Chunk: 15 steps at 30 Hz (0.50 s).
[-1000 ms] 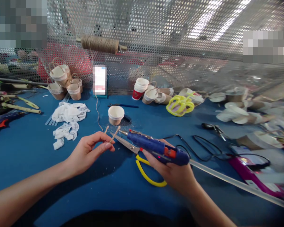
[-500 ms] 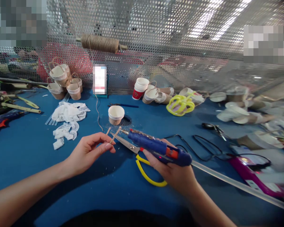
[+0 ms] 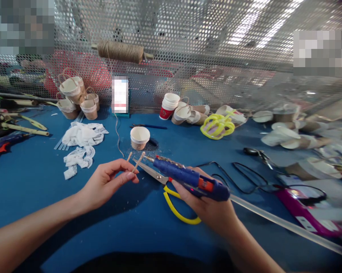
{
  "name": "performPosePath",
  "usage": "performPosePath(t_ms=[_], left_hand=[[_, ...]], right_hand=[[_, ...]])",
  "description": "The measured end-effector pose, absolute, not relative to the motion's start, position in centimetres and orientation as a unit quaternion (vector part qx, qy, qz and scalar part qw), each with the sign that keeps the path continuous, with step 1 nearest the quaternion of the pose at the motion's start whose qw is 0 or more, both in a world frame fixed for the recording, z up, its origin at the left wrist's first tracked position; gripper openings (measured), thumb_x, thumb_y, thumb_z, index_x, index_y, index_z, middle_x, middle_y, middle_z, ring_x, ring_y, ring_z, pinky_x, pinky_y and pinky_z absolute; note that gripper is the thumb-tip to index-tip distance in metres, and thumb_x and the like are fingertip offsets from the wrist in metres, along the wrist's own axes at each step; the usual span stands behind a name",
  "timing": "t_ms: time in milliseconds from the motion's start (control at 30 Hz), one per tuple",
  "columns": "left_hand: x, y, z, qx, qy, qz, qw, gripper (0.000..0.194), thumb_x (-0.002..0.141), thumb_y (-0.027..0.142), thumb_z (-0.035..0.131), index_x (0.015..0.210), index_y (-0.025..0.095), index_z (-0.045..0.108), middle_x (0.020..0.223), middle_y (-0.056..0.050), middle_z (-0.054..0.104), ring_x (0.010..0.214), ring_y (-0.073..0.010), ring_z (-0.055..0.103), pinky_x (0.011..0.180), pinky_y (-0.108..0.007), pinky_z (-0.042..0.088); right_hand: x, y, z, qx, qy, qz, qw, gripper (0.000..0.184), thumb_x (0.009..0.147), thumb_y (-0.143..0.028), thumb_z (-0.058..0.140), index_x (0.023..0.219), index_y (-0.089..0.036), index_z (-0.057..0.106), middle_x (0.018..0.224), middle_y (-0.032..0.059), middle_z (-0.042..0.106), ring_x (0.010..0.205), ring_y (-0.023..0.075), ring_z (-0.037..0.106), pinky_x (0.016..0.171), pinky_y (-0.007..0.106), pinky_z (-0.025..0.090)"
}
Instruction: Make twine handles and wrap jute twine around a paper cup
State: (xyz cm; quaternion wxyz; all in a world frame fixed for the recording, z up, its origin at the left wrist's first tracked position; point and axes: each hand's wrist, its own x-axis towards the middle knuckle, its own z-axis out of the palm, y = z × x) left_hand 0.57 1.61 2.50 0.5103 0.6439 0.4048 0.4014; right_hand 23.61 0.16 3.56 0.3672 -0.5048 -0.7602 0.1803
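Note:
My left hand (image 3: 110, 182) pinches a short piece of twine (image 3: 138, 163), both of whose ends stick up past the fingertips. Wrapped around the handle of a blue hot glue gun (image 3: 185, 176) is my right hand (image 3: 207, 206). The gun's metal nozzle points left and is at one twine end, where a small whitish blob shows. A clear glue stick (image 3: 273, 216) runs out of the gun's back. Beneath the gun lie scissors (image 3: 171, 204) with yellow handles. Just beyond the twine stands a small paper cup (image 3: 139, 138), upright, with a brown wrapped outside.
Handled cups (image 3: 71, 98) are stacked at the back left, near white lace (image 3: 82, 134). A twine spool (image 3: 120, 52) hangs on the perforated metal screen. Further right are red-and-white cups (image 3: 168, 106), a yellow looped bundle (image 3: 218, 126), a black cord (image 3: 250, 178) and a purple power strip (image 3: 307, 212).
The glue gun has shifted very slightly left at the twine end. My left hand and the things on the table look the same.

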Motion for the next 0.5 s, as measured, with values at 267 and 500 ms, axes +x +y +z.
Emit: performPosePath(t_ms=[267, 500], left_hand=[[0.55, 1.67, 2.43, 0.649, 0.406, 0.396, 0.508, 0.010, 0.081, 0.023, 0.052, 0.079, 0.017, 0.059, 0.073, -0.003, 0.067, 0.071, -0.0136, 0.061, 0.070, -0.027, 0.046], [0.57, 1.69, 2.33, 0.643, 0.403, 0.397, 0.516, 0.010, 0.081, 0.024, 0.052, 0.080, 0.016, 0.059, 0.074, -0.004, 0.067, 0.072, -0.0143, 0.061, 0.071, -0.027, 0.046]], right_hand=[[23.35, 0.06, 3.66, -0.491, -0.770, 0.151, 0.379, 0.006, 0.075, -0.023, 0.055, 0.071, -0.019, 0.057, 0.064, 0.0008, 0.062, 0.055, 0.0130, 0.058, 0.052, 0.022, 0.048], [23.17, 0.19, 3.74, -0.500, -0.759, 0.162, 0.384, 0.009, 0.075, -0.023, 0.055, 0.067, -0.020, 0.056, 0.061, 0.0001, 0.061, 0.053, 0.0130, 0.057, 0.051, 0.023, 0.049]])
